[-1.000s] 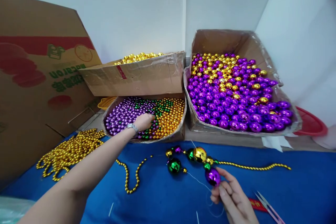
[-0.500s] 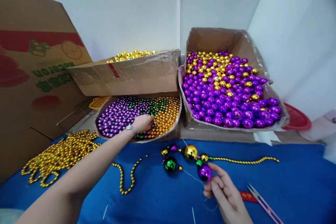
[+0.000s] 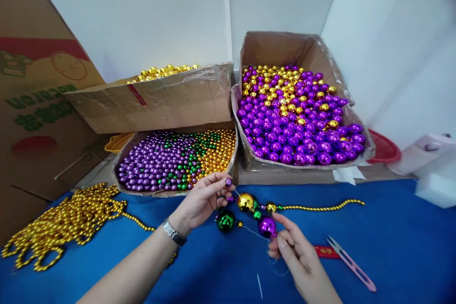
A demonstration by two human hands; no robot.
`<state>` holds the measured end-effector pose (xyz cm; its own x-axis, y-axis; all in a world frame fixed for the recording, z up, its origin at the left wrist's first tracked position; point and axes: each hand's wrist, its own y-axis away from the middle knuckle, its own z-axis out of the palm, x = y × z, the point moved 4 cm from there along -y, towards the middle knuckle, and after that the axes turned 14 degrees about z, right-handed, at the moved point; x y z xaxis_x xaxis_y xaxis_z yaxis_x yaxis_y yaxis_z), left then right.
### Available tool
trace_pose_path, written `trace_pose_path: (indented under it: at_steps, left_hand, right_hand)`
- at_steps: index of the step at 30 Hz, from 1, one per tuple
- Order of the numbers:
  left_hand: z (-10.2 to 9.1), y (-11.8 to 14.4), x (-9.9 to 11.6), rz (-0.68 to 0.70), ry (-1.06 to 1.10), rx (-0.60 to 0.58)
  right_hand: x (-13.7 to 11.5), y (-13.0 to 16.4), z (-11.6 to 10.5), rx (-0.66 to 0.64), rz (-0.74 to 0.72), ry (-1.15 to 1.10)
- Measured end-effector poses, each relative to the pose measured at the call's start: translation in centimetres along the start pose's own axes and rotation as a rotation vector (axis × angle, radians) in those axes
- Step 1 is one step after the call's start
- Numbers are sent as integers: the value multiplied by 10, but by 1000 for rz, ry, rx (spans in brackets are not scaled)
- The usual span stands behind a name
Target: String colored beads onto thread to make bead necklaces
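Note:
My left hand [image 3: 204, 198], closed in a pinch, holds a small purple bead [image 3: 228, 182] at its fingertips. The bead is beside the tip of a thin needle [image 3: 236, 192]; I cannot tell whether the needle has entered it. My right hand [image 3: 301, 259] is closed at the lower end of a large purple ball [image 3: 266, 226] on a string of beads. A large gold ball [image 3: 245, 202], a large green ball [image 3: 225, 221] and smaller beads belong to the same cluster. Pale thread [image 3: 254, 232] loops below, near my right fingers.
A low box [image 3: 116, 178] holds purple, green and gold beads. The right box [image 3: 244, 145] holds larger purple and gold balls. Gold bead strands [image 3: 67, 221] lie left. Pink thread snips [image 3: 352, 263] rest beside a red strip [image 3: 326, 251] on the blue cloth [image 3: 213, 270].
My left hand has come out of the bead box, moving right and toward me, with a small purple bead. My right hand keeps its hold on the string. The view has shifted slightly right.

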<state>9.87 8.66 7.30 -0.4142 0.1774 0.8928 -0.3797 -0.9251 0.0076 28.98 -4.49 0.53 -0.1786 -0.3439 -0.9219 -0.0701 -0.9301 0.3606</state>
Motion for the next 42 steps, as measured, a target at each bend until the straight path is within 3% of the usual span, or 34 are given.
trace_pose_path:
  at_steps: [13, 19, 25, 28, 31, 34, 39, 42]
  left_hand:
    - [5, 9, -8, 6, 30, 28]
    - [11, 13, -4, 165, -347, -33]
    - [14, 23, -38, 69, -425, -63]
    - [21, 27, -45, 170, -629, -148]
    - [35, 31, -36, 356, -816, -214]
    - [54, 36, -18, 501, -896, -256]
    - [83, 31, 18, 600, -835, -277]
    - [89, 28, 30, 619, -736, -213]
  right_hand:
    - [5, 2, -4, 15, -11, 52]
    - [16, -2, -8, 27, -42, 283]
    - [57, -17, -11, 14, -38, 461]
    - [66, -19, -16, 17, -101, 599]
    - [52, -14, -20, 18, -229, 764]
    - [17, -8, -23, 65, -281, 817]
    - [-40, -5, -7, 23, -339, 649]
    - [-38, -2, -3, -18, -351, 650]
